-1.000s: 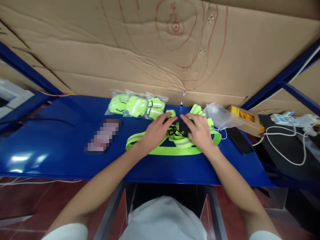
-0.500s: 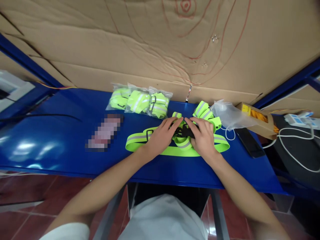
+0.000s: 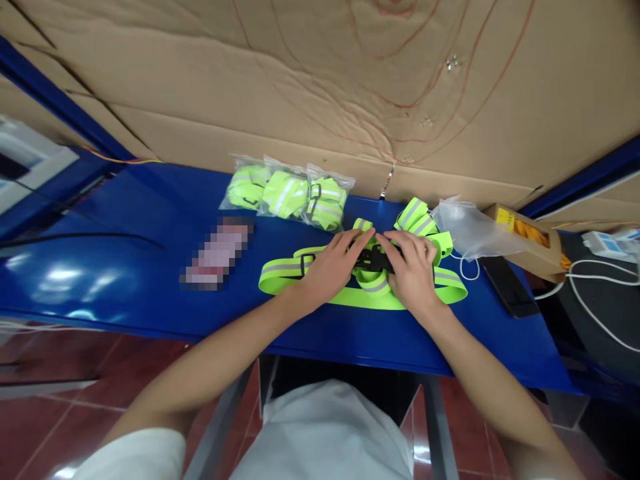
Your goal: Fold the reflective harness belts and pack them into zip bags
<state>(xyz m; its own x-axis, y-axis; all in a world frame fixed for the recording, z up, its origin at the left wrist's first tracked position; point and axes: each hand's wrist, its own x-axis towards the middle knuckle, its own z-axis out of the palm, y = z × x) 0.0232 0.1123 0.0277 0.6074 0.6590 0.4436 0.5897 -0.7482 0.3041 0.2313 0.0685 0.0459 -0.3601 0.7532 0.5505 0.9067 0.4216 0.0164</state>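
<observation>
A neon-yellow reflective strap [image 3: 367, 299] with a grey stripe lies in a loop on the blue table, its black plastic buckle [image 3: 375, 259] at the middle. From the left, my left hand [image 3: 330, 268] is closed on the strap beside the buckle, fingertips over its upper edge. My right hand [image 3: 414, 270] grips the other side, with the thumb and fingers against the buckle. Both hands' index fingertips nearly meet above it. Parts of the buckle and webbing are hidden under the fingers. A black slider [image 3: 307, 265] shows on the strap left of my left hand.
Several bagged straps [image 3: 286, 195] stand along the cardboard wall [image 3: 200, 127]. A loose folded strap [image 3: 417, 217], a clear plastic bag [image 3: 475, 230], an open carton [image 3: 533, 243] and a black phone [image 3: 510, 287] lie at right. A pixelated item [image 3: 217, 257] lies at left.
The whole view has shifted slightly, so things appear a little further right. Both hands stay on the strap at the buckle, with hardly any visible finger movement.
</observation>
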